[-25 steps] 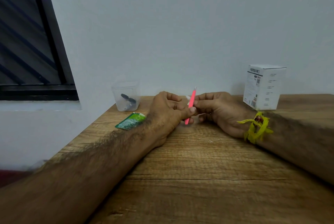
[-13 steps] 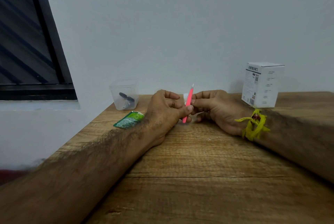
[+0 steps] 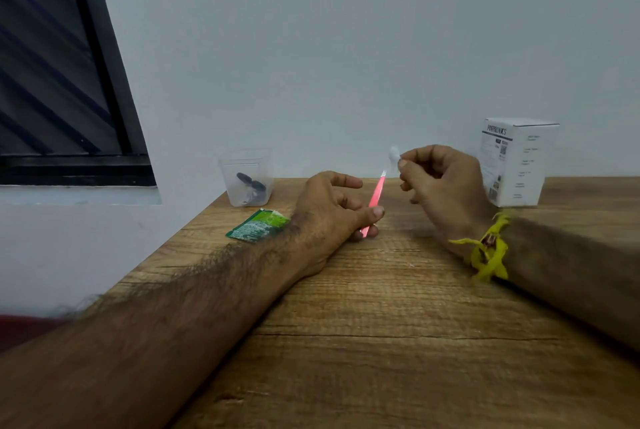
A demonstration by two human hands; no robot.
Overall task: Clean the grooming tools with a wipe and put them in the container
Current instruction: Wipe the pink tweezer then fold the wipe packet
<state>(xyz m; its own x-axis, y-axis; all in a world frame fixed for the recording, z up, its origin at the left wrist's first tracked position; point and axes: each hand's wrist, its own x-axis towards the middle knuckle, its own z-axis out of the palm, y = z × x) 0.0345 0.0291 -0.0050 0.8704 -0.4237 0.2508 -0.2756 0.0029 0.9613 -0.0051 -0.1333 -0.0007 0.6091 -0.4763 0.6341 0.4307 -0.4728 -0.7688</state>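
My left hand (image 3: 332, 210) rests on the wooden table (image 3: 381, 342) and pinches a pink tweezer (image 3: 375, 196) near its lower end, its tip slanting up and to the right. Up and to the right of that tip, my right hand (image 3: 440, 183) pinches a small white wipe (image 3: 394, 156), held apart from the tweezer. A clear plastic container (image 3: 247, 176) stands at the table's back left by the wall, with dark grooming tools inside.
A torn green wipe sachet (image 3: 258, 225) lies just left of my left wrist. A white printed box (image 3: 516, 162) stands at the back right against the wall. A yellow thread band (image 3: 488, 248) circles my right wrist. The table's left edge runs beside a window sill.
My right hand has lifted up and to the right with the wipe, coming off the tweezer. The left hand still holds the tweezer, now tilted a little lower.
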